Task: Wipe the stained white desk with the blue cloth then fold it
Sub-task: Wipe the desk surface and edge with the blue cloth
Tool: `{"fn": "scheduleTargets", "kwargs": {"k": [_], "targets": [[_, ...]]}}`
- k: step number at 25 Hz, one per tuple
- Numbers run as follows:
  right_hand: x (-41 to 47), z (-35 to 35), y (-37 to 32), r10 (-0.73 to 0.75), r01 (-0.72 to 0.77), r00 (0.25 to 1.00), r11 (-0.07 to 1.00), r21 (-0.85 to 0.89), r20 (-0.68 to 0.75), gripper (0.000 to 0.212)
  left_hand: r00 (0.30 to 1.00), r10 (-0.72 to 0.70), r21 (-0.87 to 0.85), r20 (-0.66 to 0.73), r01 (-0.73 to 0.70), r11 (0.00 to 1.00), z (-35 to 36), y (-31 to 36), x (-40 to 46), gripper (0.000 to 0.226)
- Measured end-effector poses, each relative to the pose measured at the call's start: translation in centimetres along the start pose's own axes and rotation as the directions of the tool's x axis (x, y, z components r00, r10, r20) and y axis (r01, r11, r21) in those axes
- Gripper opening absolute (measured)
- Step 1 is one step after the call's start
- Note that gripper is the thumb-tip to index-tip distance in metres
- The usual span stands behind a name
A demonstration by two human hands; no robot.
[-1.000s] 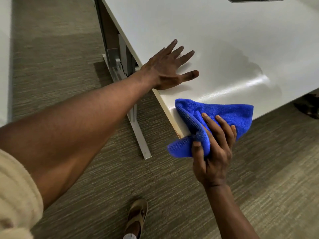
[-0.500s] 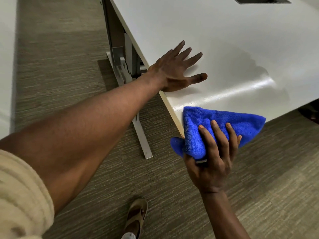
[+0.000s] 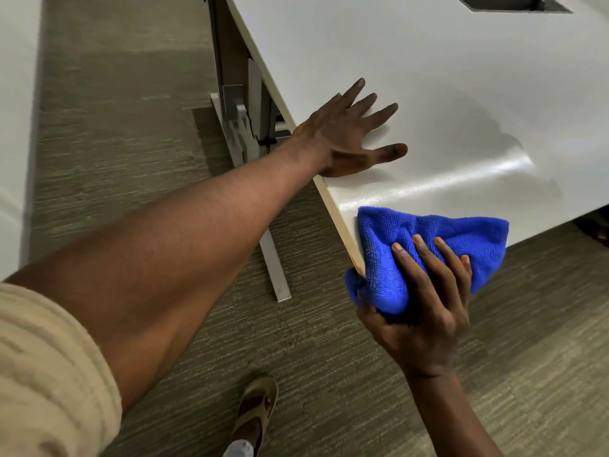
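A person stands at the near corner of a white desk (image 3: 428, 77), wiping it. The right hand (image 3: 425, 311) grips a bunched blue cloth (image 3: 438, 245), fingers curled over the top, pressing it onto the desktop right at that corner; part of the cloth hangs past the edge. The left hand (image 3: 349, 133) lies flat with fingers spread on the desktop near the left edge, steadying. The wiping step seems under way; next the cloth likely needs sweeping inward across the surface. No stain is clearly visible beyond glare. The right thumb is hidden beneath the cloth.
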State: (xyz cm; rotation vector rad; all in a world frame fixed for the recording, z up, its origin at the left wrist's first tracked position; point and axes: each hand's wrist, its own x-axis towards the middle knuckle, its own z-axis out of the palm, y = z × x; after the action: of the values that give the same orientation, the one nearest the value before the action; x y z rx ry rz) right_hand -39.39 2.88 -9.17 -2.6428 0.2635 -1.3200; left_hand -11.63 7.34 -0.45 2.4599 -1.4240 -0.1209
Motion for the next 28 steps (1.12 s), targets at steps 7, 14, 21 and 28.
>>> {"fn": "scheduleTargets", "kwargs": {"k": [7, 14, 21, 28], "targets": [[-0.6, -0.7, -0.1, 0.057, -0.063, 0.997, 0.994, 0.09, 0.059, 0.057, 1.0, -0.007, -0.012, -0.004, 0.007, 1.0, -0.1, 0.1, -0.1, 0.091], [-0.1, -0.9, -1.1, 0.131, -0.144, 0.985, 0.982, 0.124, 0.108, 0.053, 1.0, 0.01, -0.009, 0.001, -0.01, 1.0, 0.3, -0.3, 0.2, 0.097], [0.7, -2.7, -0.3, 0.129, -0.171, 0.969, 0.966, 0.194, 0.213, 0.053, 1.0, 0.027, 0.016, -0.002, -0.027, 1.0, 0.3, -0.2, 0.3, 0.098], [0.3, -3.1, -0.5, 0.088, -0.143, 0.963, 0.968, 0.205, 0.254, 0.058, 1.0, 0.031, 0.026, -0.007, -0.031, 0.999, 0.4, -0.3, 0.3, 0.097]]}}
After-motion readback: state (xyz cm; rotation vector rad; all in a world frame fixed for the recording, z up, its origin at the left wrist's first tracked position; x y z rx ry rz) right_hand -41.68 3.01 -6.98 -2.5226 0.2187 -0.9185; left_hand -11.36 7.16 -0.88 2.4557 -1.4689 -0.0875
